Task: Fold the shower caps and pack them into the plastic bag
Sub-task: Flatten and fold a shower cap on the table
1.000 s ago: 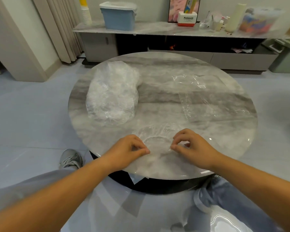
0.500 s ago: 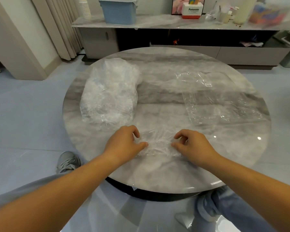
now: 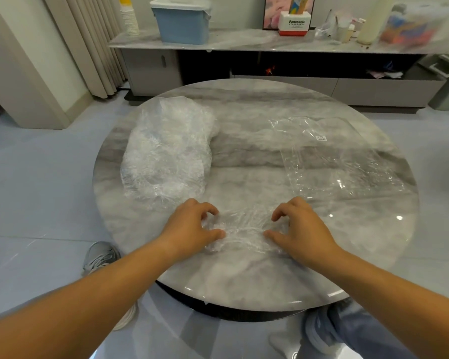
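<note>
Both left hand (image 3: pixel 189 230) and right hand (image 3: pixel 305 230) pinching shower cap (image 3: pixel 241 233), cap heap (image 3: pixel 166 151) beyond, plastic bag (image 3: pixel 342 161) right

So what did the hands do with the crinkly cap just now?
The left hand and the right hand carried the near edge of the shower cap away from the person, so the flat round cap is now a bunched strip between them. They keep pinching it. The pile of caps and the plastic bag stayed put.
</note>
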`<state>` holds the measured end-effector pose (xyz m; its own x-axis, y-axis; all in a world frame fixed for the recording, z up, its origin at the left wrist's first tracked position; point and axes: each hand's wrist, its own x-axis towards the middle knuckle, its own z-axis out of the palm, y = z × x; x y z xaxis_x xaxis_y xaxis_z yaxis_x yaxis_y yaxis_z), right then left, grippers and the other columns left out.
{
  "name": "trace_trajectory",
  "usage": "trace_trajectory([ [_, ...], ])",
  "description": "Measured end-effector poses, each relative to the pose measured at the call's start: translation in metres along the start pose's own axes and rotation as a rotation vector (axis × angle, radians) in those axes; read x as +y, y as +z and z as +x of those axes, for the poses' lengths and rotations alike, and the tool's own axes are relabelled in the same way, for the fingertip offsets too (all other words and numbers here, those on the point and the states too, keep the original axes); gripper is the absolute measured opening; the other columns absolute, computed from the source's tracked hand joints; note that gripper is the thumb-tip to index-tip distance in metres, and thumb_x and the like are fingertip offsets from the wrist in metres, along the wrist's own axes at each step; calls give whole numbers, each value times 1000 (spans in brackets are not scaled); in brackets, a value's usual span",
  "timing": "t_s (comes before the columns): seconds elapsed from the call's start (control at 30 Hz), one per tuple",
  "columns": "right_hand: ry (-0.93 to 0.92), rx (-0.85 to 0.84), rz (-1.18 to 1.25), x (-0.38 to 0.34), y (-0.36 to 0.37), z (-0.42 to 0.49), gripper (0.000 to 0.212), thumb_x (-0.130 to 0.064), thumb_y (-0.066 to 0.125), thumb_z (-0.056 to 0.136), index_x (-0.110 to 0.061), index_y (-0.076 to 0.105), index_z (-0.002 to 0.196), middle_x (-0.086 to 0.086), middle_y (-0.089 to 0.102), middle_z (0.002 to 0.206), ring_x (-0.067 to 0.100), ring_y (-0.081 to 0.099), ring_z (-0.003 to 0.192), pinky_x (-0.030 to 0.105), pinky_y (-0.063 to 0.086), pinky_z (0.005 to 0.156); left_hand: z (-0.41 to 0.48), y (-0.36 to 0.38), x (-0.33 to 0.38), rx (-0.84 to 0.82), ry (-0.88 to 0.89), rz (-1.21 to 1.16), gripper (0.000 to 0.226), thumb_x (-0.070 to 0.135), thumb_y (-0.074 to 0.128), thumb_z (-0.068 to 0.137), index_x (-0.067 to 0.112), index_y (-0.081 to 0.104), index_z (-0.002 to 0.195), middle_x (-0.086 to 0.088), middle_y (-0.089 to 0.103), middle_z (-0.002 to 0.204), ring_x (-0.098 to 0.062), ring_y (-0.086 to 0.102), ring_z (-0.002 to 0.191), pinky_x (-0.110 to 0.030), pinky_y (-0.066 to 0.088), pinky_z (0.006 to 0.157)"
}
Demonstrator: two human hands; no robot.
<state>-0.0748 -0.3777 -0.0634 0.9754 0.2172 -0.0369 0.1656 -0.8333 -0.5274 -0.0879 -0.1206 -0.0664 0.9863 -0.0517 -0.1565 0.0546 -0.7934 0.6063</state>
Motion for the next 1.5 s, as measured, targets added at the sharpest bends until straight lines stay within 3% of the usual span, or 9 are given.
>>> trace_trajectory([
  [0.2,17,77,125,-14,-5,18,42,-43,78,85,-24,63,119,-8,57,124,12,50,120,25,40,99,5,-2,17,-32,-15,-133,83,56,85,68,31,48,139,5,49,123,-10,52,114,-32,47,104],
  [0.3,52,-10,143,-15,-2,28,48,-43,78,84,-23,64,125,-5,61,125,10,55,114,25,43,97,8,-4,24,-90,8,-56,76,51,85,72,31,51,137,6,51,123,-9,53,112,-31,48,101],
  [0.43,50,-57,86,-15,0,35,47,-52,79,80,-29,67,119,-12,65,112,10,61,109,44,47,103,8,-3,23,-122,44,118,67,48,81,77,32,51,135,6,49,117,-13,53,111,-35,47,102],
  [0.57,6,-145,168,-14,-4,33,67,-63,82,67,-33,64,123,-13,63,118,7,59,112,41,48,104,6,-1,19,-97,43,183,65,53,80,76,35,51,132,8,46,115,-13,51,114,-37,43,105],
  [0.83,-14,-151,78,-3,2,22,74,-45,89,70,-30,56,134,-9,50,117,14,47,118,36,45,104,13,-5,22,-193,-131,-164,77,54,85,70,35,48,135,2,49,124,-15,54,113,-32,48,99],
  [1.0,-25,-172,83,-5,1,22,76,-41,88,73,-31,52,138,-9,47,115,12,44,116,26,41,101,8,11,27,-62,23,12,76,57,80,74,34,47,139,8,50,124,-13,50,120,-40,41,109],
  [1.1,17,-180,154,-6,-1,25,68,-40,90,71,-33,58,131,-9,52,106,11,51,101,23,45,91,8,17,29,-24,62,35,71,58,77,77,35,47,138,12,52,118,-11,49,116,-37,35,109],
  [1.27,66,-131,504,-13,-12,25,17,-17,86,79,-18,72,88,-1,63,78,2,57,61,15,49,61,6,18,27,-38,60,57,56,58,74,79,38,54,127,14,51,106,-8,50,108,-31,31,101],
  [1.5,-108,-79,423,-18,-14,3,13,-16,81,84,-23,71,78,-8,70,81,5,64,78,20,52,76,1,8,20,-103,92,2,47,60,79,72,45,58,111,16,55,108,0,51,103,-31,31,107],
])
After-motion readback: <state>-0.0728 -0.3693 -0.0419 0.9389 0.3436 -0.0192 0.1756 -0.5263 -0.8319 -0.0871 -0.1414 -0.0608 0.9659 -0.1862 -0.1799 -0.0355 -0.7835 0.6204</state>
